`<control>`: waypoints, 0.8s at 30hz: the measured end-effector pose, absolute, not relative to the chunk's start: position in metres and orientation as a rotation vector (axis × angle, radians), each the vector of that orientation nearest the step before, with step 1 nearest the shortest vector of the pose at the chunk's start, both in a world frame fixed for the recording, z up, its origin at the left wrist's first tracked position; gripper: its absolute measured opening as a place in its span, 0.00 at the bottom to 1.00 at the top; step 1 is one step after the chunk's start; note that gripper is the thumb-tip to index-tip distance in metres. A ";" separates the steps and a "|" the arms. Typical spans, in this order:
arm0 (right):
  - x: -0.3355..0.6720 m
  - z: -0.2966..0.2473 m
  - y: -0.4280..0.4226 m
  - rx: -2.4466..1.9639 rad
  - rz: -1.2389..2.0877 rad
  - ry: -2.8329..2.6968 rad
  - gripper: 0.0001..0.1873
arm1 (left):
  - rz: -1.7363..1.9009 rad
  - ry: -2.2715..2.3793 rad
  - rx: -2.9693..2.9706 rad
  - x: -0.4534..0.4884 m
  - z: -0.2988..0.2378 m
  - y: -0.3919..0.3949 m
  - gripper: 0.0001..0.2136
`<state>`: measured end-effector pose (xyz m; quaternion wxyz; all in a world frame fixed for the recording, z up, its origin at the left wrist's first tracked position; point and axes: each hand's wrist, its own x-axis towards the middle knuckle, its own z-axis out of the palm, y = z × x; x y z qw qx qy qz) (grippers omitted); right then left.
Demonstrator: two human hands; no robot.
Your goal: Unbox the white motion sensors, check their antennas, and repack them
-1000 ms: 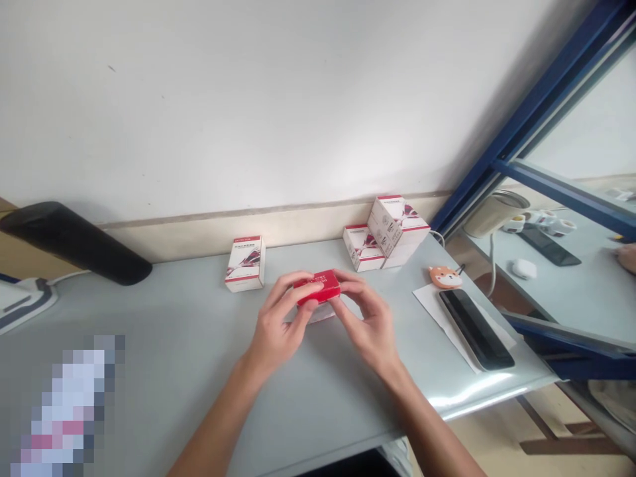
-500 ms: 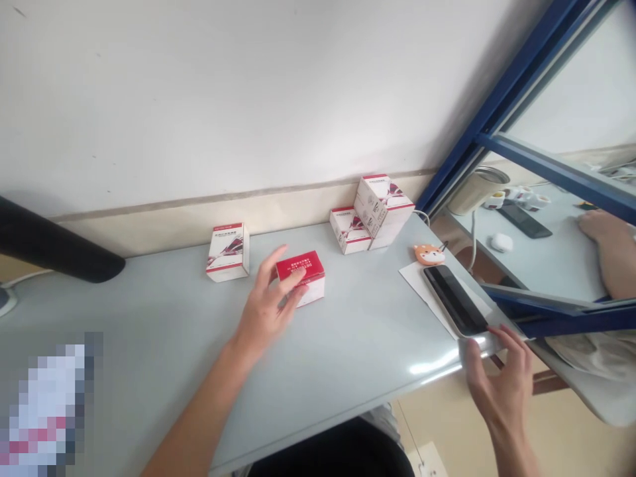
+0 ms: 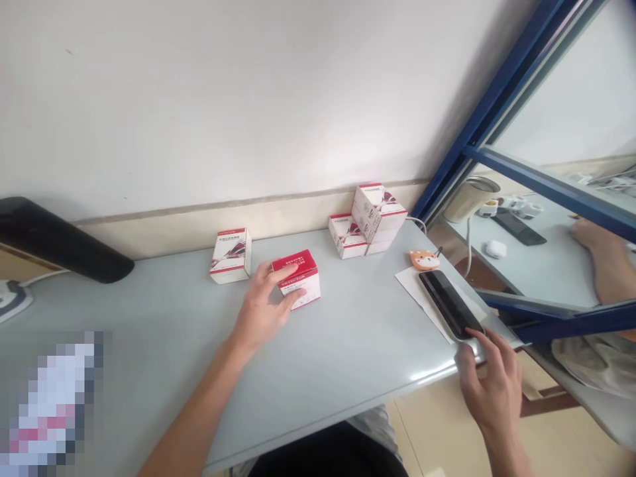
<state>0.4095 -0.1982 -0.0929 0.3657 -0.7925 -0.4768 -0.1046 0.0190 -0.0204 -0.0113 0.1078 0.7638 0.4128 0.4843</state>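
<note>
Near the middle of the desk, my left hand (image 3: 263, 308) is closed on a small red-and-white carton (image 3: 299, 289). One finger lies across its red top and the thumb presses on the white front; the far fingers are hidden. At the desk's right front edge, my right hand (image 3: 491, 374) has its fingers bent and apart. Its fingertips reach the near end of a black smartphone (image 3: 447, 301), which lies on a white sheet (image 3: 408, 286). Behind my left hand, a similar carton (image 3: 231, 255) stands by the wall.
Several matching cartons (image 3: 380, 215) are stacked against the wall. An orange animal-face case (image 3: 424, 260) lies beyond the phone. A blue-framed partition (image 3: 521, 172) borders the right side, with another person's arm (image 3: 603, 262) behind it. A black object (image 3: 64, 242) slants in from the left.
My left hand's fingers have settled onto the carton, and more of its front face shows. My right hand has moved slightly left, its fingers closer to the phone's near end. The view has shifted slightly.
</note>
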 end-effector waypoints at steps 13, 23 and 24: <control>0.415 -0.102 -0.197 -2.007 -0.311 -1.259 0.26 | 1.907 1.434 2.296 -0.102 0.009 0.028 0.25; 0.416 -0.108 -0.196 -1.968 -0.355 -1.266 0.24 | 1.703 2.102 1.832 -0.169 -0.039 0.028 0.36; 0.416 -0.108 -0.195 -1.964 -0.354 -1.266 0.23 | 1.643 2.147 1.836 -0.169 -0.038 0.026 0.36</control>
